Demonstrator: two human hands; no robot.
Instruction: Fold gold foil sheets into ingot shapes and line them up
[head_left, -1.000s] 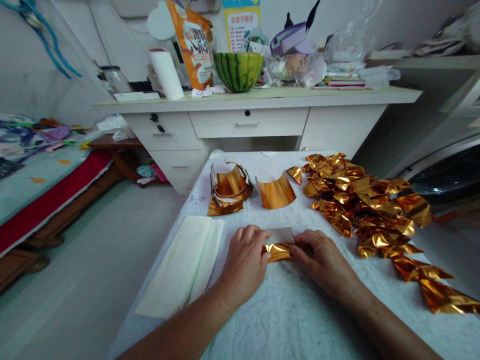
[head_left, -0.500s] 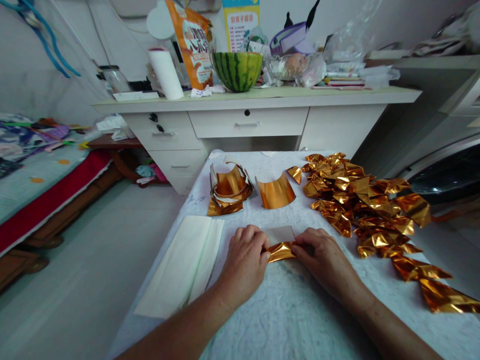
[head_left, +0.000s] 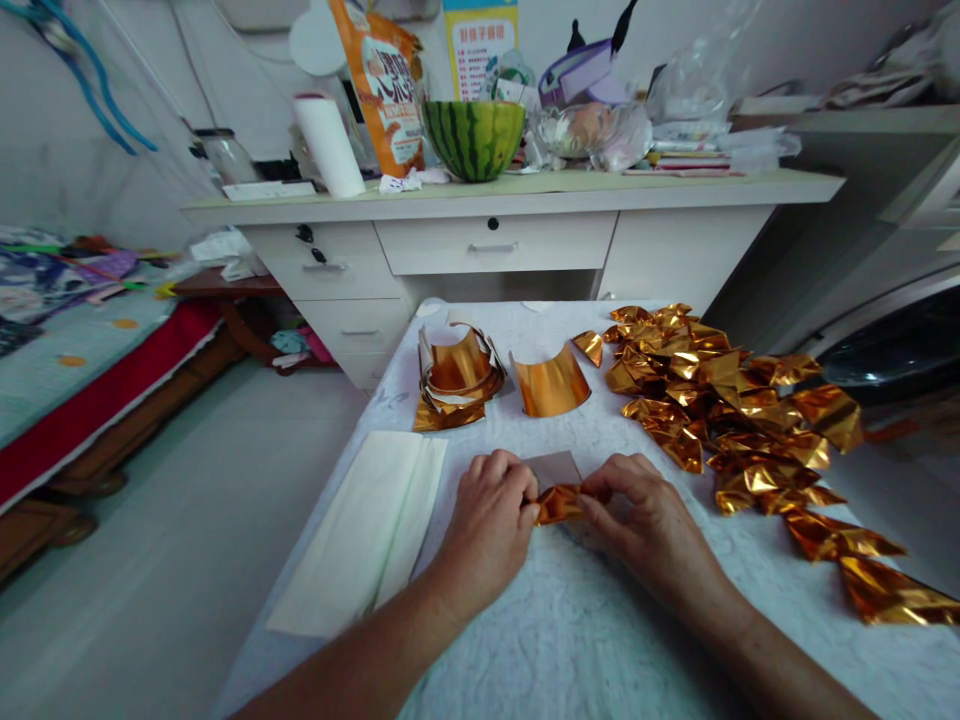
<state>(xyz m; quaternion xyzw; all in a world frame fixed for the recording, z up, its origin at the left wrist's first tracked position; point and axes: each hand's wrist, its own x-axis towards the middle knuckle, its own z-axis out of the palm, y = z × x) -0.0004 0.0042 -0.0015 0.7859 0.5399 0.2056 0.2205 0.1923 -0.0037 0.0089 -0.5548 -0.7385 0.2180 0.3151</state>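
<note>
Between my hands is a small sheet of gold foil paper, its near part folded up gold side out and its pale back showing behind. My left hand pinches the left end of the fold, fingers curled. At the right end, my right hand grips the fold between thumb and fingers. Beyond them stands a curved gold sheet, and left of it a stack of curled gold sheets. A heap of folded gold foil pieces covers the table's right side.
Folded white paper lies on the cloth-covered table by my left forearm. A white desk at the back bears a half watermelon, an orange pouch and a paper roll. A bed stands left.
My right hand has shifted slightly left, and the right end of the gold fold is now more bunched and narrower. My left hand stays in place.
</note>
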